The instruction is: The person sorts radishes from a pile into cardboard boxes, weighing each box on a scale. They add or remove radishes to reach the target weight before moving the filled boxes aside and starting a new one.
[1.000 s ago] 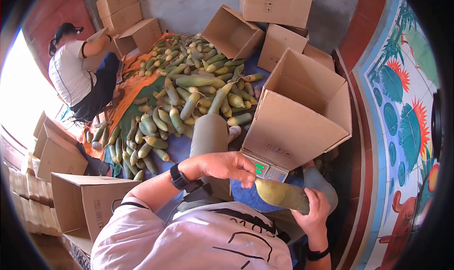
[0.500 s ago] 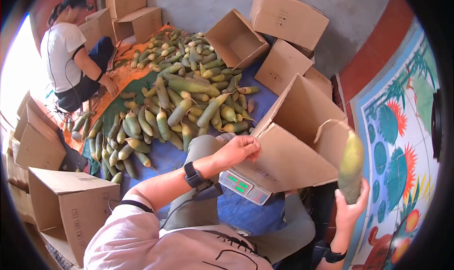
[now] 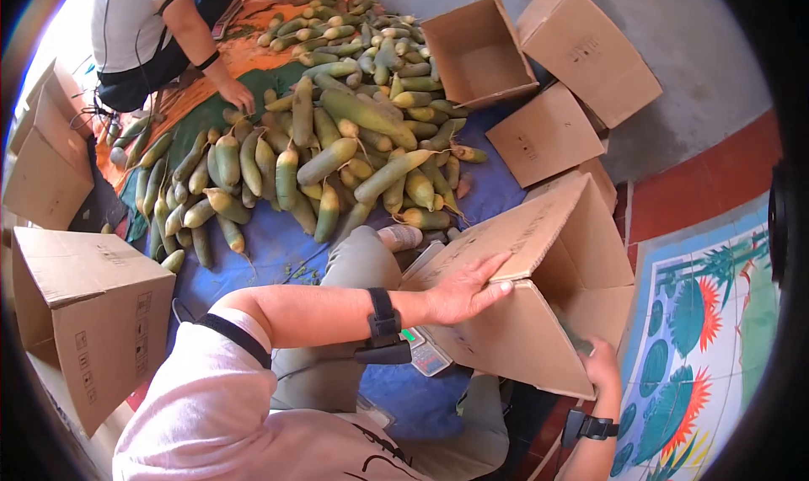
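Note:
A cardboard box (image 3: pixel 480 334) tilts over a digital scale (image 3: pixel 430 359), its open side facing right. My left hand (image 3: pixel 468 294) lies flat on the near edge of this box, fingers stretched out and thumb apart. At the box's opening, my right hand (image 3: pixel 601 366) reaches in over the lower rim with its fingers curled round a green radish (image 3: pixel 578 339). Only a small dark green part of that radish shows; the box wall hides the rest. The scale sits partly beneath the box, with a green digit display showing.
A large heap of green radishes (image 3: pixel 337 144) covers the blue sheet (image 3: pixel 278 291) ahead. Empty boxes stand at back right (image 3: pixel 480 51) and at left (image 3: pixel 93 312). At upper left a co-worker's hand (image 3: pixel 238 95) touches the heap. A painted tile panel (image 3: pixel 674 338) lies right.
My right hand has lowered the radish from beside the box into its opening. My left hand has opened from a closed shape and come down on the box edge. The view has shifted.

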